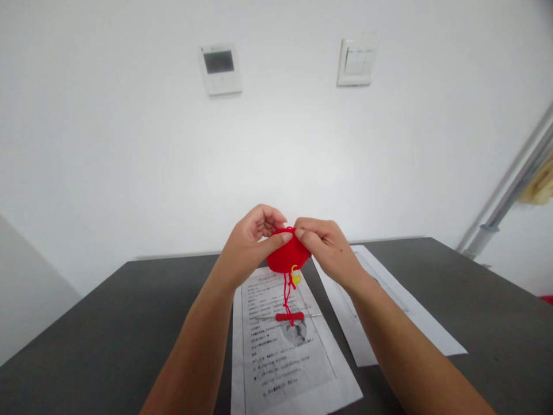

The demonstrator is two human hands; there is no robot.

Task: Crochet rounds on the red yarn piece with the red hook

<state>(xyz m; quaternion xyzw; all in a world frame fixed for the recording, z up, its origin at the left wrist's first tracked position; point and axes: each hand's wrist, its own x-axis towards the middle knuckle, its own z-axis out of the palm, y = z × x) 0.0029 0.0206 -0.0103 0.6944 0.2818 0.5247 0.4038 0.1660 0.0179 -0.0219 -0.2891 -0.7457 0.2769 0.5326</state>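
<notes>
Up above the table, a red crocheted piece (287,253) is held by its top edge between my two hands. My left hand (254,242) pinches it with the thumb across the front; the other fingers curl behind, partly hidden. My right hand (325,245) grips the upper right edge between thumb and index finger. A yellow stitch marker (296,275) hangs at the lower edge. From there red yarn tails (286,295) dangle down over a crochet hook (290,316) with a red grip and thin metal shaft. It appears to lie on the printed sheet (276,369).
A second paper sheet (415,320) lies to the right, partly behind my right forearm. Both sheets are on a dark table (142,311) against a white wall. A control panel (220,69) and a light switch (356,62) are on the wall. A grey pole (501,202) stands at right.
</notes>
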